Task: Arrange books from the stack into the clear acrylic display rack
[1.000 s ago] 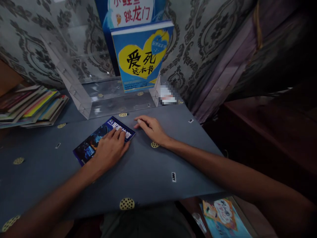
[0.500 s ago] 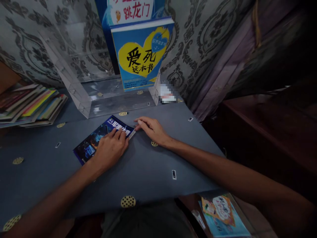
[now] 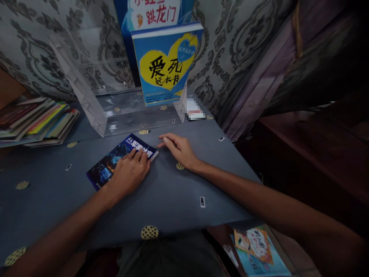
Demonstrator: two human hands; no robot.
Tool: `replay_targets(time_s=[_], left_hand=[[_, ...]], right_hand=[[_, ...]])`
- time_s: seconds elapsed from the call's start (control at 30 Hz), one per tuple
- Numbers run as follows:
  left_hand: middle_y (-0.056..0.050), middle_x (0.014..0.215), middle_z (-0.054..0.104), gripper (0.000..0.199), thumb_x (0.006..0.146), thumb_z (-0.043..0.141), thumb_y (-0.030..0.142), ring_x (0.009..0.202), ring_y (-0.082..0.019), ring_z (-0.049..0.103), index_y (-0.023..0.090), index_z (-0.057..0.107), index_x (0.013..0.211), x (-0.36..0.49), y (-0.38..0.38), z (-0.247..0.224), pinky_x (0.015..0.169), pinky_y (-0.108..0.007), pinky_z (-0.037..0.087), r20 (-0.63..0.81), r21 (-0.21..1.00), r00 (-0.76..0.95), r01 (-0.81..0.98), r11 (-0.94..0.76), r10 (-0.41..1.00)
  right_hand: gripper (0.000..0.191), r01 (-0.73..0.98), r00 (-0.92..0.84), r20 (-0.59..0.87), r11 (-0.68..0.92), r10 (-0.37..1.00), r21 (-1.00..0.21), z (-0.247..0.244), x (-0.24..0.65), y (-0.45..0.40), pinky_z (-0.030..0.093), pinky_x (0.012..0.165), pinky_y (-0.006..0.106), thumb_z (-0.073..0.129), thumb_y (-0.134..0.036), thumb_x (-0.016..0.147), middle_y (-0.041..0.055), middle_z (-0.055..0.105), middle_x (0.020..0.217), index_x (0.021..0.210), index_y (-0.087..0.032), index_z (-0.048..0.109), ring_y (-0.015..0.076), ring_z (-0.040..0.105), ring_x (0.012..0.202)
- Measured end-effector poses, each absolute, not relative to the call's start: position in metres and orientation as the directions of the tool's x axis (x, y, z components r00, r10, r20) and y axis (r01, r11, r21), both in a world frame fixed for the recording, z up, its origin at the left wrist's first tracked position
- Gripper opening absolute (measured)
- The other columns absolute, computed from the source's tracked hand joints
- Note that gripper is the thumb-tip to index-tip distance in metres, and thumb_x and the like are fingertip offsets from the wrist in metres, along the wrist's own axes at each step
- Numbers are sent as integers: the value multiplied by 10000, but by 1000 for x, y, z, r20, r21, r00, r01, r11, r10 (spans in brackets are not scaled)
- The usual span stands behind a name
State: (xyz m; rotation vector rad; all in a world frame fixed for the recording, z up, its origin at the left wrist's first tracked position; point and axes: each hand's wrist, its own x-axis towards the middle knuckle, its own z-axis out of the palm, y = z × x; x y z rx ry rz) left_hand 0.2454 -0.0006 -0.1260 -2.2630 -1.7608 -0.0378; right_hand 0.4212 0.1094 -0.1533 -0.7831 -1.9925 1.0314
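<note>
A dark blue book [image 3: 122, 161] with white Chinese lettering lies at a slant on the cloth-covered table. My left hand [image 3: 131, 169] rests palm down on its cover, fingers spread over the lettering; the thumb, by the right edge, is partly hidden. Just right of the book's upper right corner hovers my right hand [image 3: 178, 150]. Its fingers are loosely bent and apart, with nothing between them. Behind both hands stands a clear stepped acrylic rack [image 3: 99, 119]. A blue book with a yellow heart [image 3: 167, 65] stands upright in it, in front of a taller blue book [image 3: 157, 13].
A leaning stack of books [image 3: 43, 121] sits at the table's left. Patterned curtain [image 3: 230, 42] hangs behind the rack. Below the front edge, at lower right, lie picture books [image 3: 259, 250]. A pale blurred item [image 3: 195, 109] is beside the rack.
The blue book's right edge, slightly raised beside my right fingers before, now lies flatter. My right hand has drawn a little away from it. My left hand stays on the cover.
</note>
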Motion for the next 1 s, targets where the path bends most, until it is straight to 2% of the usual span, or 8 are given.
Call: replay_targets(time_s=[0.07,0.2,0.4,0.53,0.6,0.67,0.8,1.0], left_hand=[[-222,1204,716,328,1014,419,250,1163,-351,673,77,679,1118,245,-1,-128,879,-485,604,197,-172,251,961,-219,948],[-237,1237,699,317,1004,463,266,1196,-370,655,73,678,1135,247,-1,-130,894,-498,595,197,-133,235,968,-211,952],[-187,1268,702,311,1000,505,320,1193,-327,665,118,679,1161,236,-5,-118,928,-451,590,141,-124,267,960,-251,953],[-116,1285,711,346,1026,417,302,1163,-271,689,181,649,1253,191,-23,-111,958,-428,581,105,-101,220,972,-210,970],[-116,1319,692,367,1021,384,278,1217,-285,660,187,659,1246,163,-38,-113,992,-455,564,123,-132,165,980,-149,979],[-111,1395,643,403,1019,363,279,1260,-273,633,189,628,1310,141,-54,-119,1014,-438,558,144,-107,133,987,-118,981],[-109,1451,596,448,1017,359,319,1318,-274,588,190,589,1379,123,-75,-132,1037,-449,548,179,-22,98,995,-95,979],[-151,1425,611,455,1026,356,345,1280,-301,617,162,622,1347,132,-78,-133,1010,-474,558,197,-27,56,998,-52,979]], right_hand=[[332,183,-526,359,515,771,-838,-151,423,106,498,750,297,423,-347,1034,48,791,907,1167,-177,676,167,693,770],[299,198,-586,412,617,697,-762,-149,423,103,481,879,332,426,-311,1039,33,772,866,1128,-204,691,186,702,883],[295,309,-702,397,755,591,-579,-153,424,103,468,886,367,421,-263,1036,75,759,901,1025,-184,706,219,689,889],[316,315,-755,428,847,497,-428,-155,428,98,483,881,390,399,-280,1047,103,758,977,1115,-179,691,226,682,884],[339,313,-770,438,872,465,-375,-156,429,95,491,882,404,385,-304,1054,112,757,995,1175,-178,675,233,678,889],[354,320,-787,428,887,444,-333,-156,426,93,495,896,421,384,-319,1054,124,754,1026,1217,-174,663,248,673,934],[354,329,-836,347,895,424,-301,-153,413,99,487,945,462,440,-319,1034,146,729,1157,1297,-169,624,286,640,1081],[382,329,-850,304,884,430,-331,-150,386,120,470,971,514,412,-347,1040,136,691,1278,1358,-211,573,305,601,1155]])
